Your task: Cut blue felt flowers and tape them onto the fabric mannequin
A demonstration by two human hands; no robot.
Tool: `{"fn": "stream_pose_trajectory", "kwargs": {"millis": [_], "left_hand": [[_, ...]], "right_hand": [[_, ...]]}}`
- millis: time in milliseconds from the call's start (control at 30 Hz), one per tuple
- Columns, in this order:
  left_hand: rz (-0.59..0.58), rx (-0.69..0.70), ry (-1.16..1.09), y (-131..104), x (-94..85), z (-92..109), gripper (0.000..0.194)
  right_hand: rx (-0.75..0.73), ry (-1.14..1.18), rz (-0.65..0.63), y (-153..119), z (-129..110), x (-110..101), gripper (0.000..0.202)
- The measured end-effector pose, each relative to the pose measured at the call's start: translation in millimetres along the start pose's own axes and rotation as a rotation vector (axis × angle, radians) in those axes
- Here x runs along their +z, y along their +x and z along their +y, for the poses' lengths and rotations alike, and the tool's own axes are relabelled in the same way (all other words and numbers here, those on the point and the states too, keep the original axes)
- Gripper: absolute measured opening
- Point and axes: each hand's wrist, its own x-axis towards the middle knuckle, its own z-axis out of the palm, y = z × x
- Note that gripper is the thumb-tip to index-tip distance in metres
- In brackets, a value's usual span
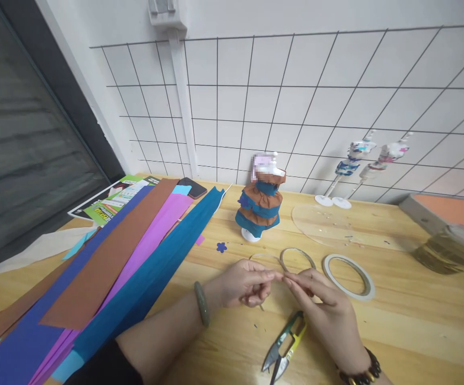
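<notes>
My left hand point(248, 283) and my right hand point(320, 299) meet fingertip to fingertip over the wooden table. Both are pinched closed on something thin that is too small to make out. Just behind them lie a thin tape ring point(298, 259) and a wider white tape roll point(349, 276). A pair of thread snips point(284, 345) with green and yellow handles rests in front of my hands. Farther back stands a small dress form point(259, 206) in tiered brown and teal crepe paper, with a dark blue flower point(221, 247) lying on the table near its base.
Long crepe paper strips point(111, 256) cover the left side, near a phone point(193, 187) and printed leaflets point(114, 200). Two more small dress forms point(350, 166) lean by the tiled wall. A clear disc point(320, 224), a glass container point(452, 248) and a tray point(424, 214) are at the right.
</notes>
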Motion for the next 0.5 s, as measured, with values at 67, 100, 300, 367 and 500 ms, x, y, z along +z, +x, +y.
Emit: {"fn": "stream_pose_trajectory", "kwargs": {"millis": [67,100,300,367,500], "left_hand": [[0.002,0.015,0.049,-0.3,1.6,0.1,0.028],[0.0,0.024,0.069,-0.3,2.3,0.1,0.028],[0.004,0.033,0.047,1.0,3.9,-1.3,0.029],[0.02,0.029,-0.003,1.4,3.6,-1.7,0.031],[-0.013,0.029,0.027,0.4,3.6,-0.4,0.03]], "right_hand": [[0.051,0.023,-0.009,-0.1,-0.4,0.3,0.015],[0.071,0.028,-0.023,-0.5,0.0,0.4,0.015],[-0.066,-0.06,-0.094,-3.1,2.6,0.1,0.025],[-0.115,-0.099,-0.116,-3.0,2.6,-0.4,0.028],[-0.098,-0.081,-0.098,-1.7,2.2,-0.7,0.022]]}}
